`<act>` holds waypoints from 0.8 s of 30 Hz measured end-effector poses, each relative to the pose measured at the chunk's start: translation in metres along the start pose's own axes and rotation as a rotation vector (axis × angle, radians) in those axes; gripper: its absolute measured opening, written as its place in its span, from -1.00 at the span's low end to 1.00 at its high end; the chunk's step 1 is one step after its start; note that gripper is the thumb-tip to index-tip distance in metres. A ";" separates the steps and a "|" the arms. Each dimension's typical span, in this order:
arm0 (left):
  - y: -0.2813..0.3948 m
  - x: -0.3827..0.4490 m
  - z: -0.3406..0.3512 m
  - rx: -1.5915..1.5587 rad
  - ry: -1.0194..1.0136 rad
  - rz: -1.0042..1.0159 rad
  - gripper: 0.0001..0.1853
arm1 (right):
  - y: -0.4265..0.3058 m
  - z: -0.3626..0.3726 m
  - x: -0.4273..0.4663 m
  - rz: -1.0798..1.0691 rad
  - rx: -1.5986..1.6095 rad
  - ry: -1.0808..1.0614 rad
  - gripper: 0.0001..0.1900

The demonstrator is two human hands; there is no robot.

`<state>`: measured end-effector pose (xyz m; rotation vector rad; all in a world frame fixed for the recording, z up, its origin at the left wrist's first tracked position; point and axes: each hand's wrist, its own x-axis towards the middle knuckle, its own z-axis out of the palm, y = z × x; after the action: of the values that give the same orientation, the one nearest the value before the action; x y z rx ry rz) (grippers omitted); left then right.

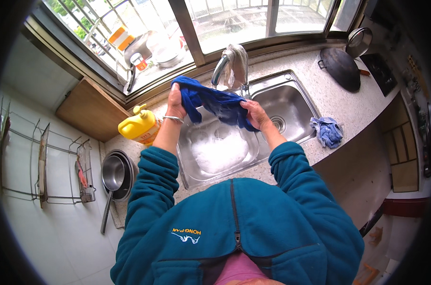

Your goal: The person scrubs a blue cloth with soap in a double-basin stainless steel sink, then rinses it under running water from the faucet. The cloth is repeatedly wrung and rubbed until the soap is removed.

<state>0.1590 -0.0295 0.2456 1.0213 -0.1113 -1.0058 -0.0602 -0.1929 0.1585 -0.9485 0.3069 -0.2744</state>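
Observation:
A wet dark-blue cloth (215, 101) stretches between my two hands above the left basin. My left hand (176, 102) grips its upper left end, and a bracelet circles that wrist. The lower right end is held in my right hand (255, 114), close to the divider between the basins. White suds (221, 149) lie in the left basin of the stainless-steel double sink (192, 181). Behind the cloth rises a chrome faucet (221, 69) with a pale cloth (237, 58) draped over it. The cloth hides part of the basin's back.
Left of the sink stand a yellow pump bottle (139, 126), a wooden board (90, 108) and a stacked saucepan (113, 172) with its handle jutting out. To the right lie a crumpled blue-and-white cloth (327, 131) and a black wok (340, 69). A wire rack (85, 171) hangs on the wall.

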 end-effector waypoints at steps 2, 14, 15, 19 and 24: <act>-0.001 -0.013 0.016 -0.078 -0.163 -0.040 -0.42 | 0.017 0.009 0.000 -0.003 0.207 -0.073 -0.60; -0.027 0.005 -0.061 -0.078 -0.084 -0.023 -0.45 | 0.013 0.002 0.003 0.190 -0.202 0.071 -0.77; -0.037 0.002 -0.068 0.005 -0.029 -0.110 -0.52 | 0.005 0.002 0.005 0.159 -0.098 -0.002 -0.76; -0.079 -0.016 -0.067 -0.218 -0.071 -0.205 -0.51 | -0.016 0.027 0.013 0.089 0.059 0.131 -0.69; -0.112 -0.032 -0.028 -0.479 -0.058 -0.027 -0.60 | 0.014 0.099 -0.001 -0.375 -0.728 0.019 -0.64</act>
<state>0.0823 -0.0024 0.1570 0.5580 0.0939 -1.0226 -0.0227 -0.1111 0.2009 -1.7278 0.2452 -0.5333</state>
